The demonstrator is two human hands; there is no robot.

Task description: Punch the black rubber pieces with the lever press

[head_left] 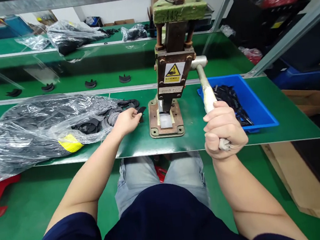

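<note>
Between the fingertips of my left hand [128,121] is a black curved plastic part [141,110], held just left of the press base. My right hand [224,130] is wrapped round the pale, wrapped lever handle [208,94] of a hand press [171,72]. A yellow warning label is on the front of its ram. Under the ram, a light block [165,120] sits on the brown base plate [155,131]. Beside my left hand a clear plastic bag [41,127] lies open toward the press, with many dark curved parts [113,116] spilling from its mouth.
A blue bin [259,111] with black pieces [230,99] stands right of the press. Behind the bench [136,148], several dark parts [90,83] lie spaced in a row on a green strip. More plastic bags [72,33] rest on the far shelf. Cardboard [299,184] leans at lower right.
</note>
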